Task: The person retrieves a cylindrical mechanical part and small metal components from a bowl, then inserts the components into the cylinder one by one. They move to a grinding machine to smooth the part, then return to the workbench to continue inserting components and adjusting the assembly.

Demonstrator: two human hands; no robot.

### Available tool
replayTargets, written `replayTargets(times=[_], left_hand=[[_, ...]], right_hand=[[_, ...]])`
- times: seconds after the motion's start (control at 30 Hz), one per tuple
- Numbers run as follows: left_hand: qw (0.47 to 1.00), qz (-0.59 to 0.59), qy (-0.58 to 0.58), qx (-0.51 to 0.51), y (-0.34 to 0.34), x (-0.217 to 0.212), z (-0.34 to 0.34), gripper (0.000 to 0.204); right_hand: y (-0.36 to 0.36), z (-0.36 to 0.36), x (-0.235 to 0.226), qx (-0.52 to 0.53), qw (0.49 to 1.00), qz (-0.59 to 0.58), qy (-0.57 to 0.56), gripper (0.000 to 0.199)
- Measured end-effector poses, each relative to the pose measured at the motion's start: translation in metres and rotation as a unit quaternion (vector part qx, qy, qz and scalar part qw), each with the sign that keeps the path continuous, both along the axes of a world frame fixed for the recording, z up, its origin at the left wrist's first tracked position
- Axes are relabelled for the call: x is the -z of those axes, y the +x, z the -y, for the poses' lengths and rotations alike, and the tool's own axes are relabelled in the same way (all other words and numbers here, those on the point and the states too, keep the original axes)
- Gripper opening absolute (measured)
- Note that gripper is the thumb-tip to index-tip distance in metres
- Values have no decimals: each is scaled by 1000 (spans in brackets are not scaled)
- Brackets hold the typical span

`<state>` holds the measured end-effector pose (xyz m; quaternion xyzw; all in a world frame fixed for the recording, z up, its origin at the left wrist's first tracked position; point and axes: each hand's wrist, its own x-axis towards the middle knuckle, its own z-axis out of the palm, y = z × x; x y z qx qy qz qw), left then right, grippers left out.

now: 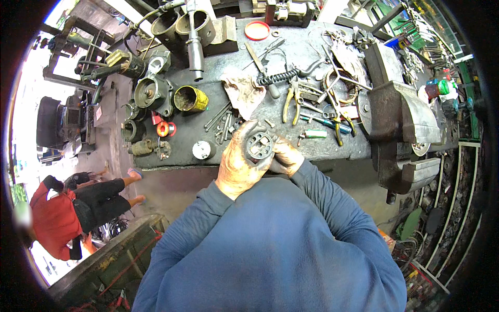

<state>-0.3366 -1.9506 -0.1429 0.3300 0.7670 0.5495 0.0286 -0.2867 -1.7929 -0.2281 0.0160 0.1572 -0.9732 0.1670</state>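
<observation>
Round grey part (259, 146) with holes sits gripped between both hands above the near edge of the workbench (343, 148): left hand (236, 164) wraps it from below, right hand (285, 157) clasps its side. Beyond lie bolts (223, 125), a rag (243, 92), pliers (290, 99) and a heavy vise (403, 119).

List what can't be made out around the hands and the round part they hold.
- Head view: underside of the round dark part, covered by the left hand.
- Right hand: its fingertips sit behind the part, so the grip there is hidden.
- Small screws and bolts on the workbench: too small to tell types.
- Bench vise: bent by the fisheye rim, jaws unclear.
</observation>
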Motion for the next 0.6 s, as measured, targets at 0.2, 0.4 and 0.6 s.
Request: replayTargets(times=[0.2, 0.4, 0.6], left_hand=[[999, 6, -30, -13, -1, -5, -7, 86], [992, 114, -48, -14, -5, 0, -13, 85], [993, 107, -59, 8, -8, -9, -5, 82]], right_hand=[[0, -1, 26, 5, 999, -22, -38, 66], [1, -3, 24, 24, 999, 25, -11, 57], [5, -63, -14, 170, 607, 1, 777, 19]])
